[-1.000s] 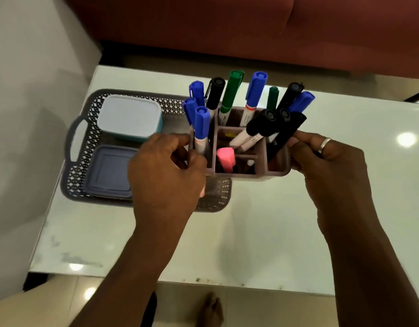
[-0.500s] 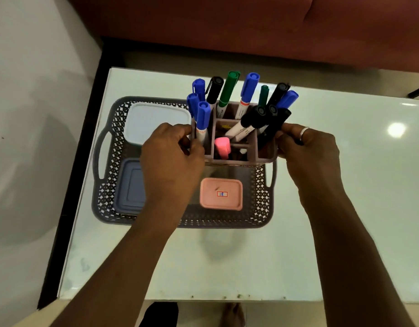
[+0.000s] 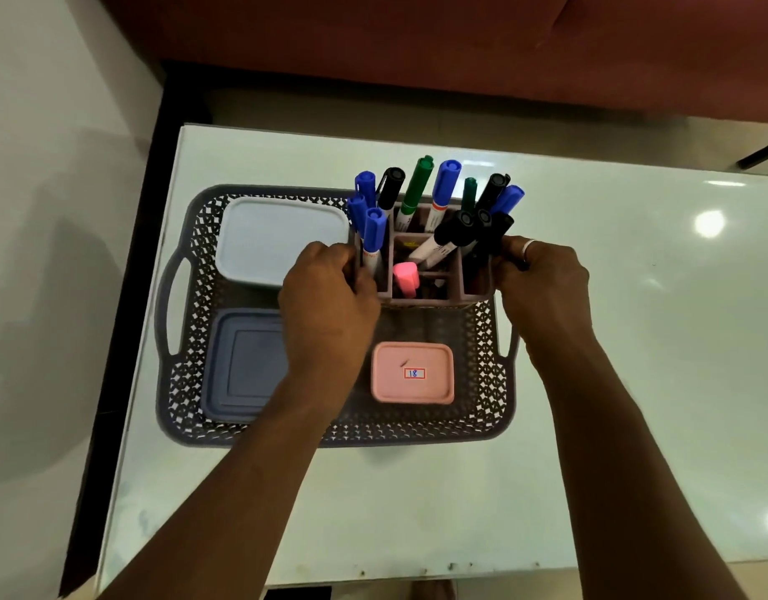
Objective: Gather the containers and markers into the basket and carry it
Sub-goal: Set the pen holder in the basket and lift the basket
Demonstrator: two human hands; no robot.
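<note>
A grey perforated basket [image 3: 187, 383] sits on the white table. Inside it lie a pale blue container [image 3: 269, 240] at the back left, a dark blue container [image 3: 243, 365] at the front left and a small pink container [image 3: 412, 374] at the front right. A mauve marker holder [image 3: 429, 296] with blue, black and green markers [image 3: 416, 188] and a pink highlighter stands over the basket's back right part. My left hand [image 3: 325, 309] grips its left side and my right hand [image 3: 542, 288] grips its right side.
The white table [image 3: 633, 383] reaches right and toward me, with its left edge close to the basket's left handle [image 3: 170, 305]. A red sofa [image 3: 416, 45] stands beyond the table. Grey floor lies to the left.
Both hands have brought the marker holder from in front of the basket to over its back right part. The pink container has come into sight below it.
</note>
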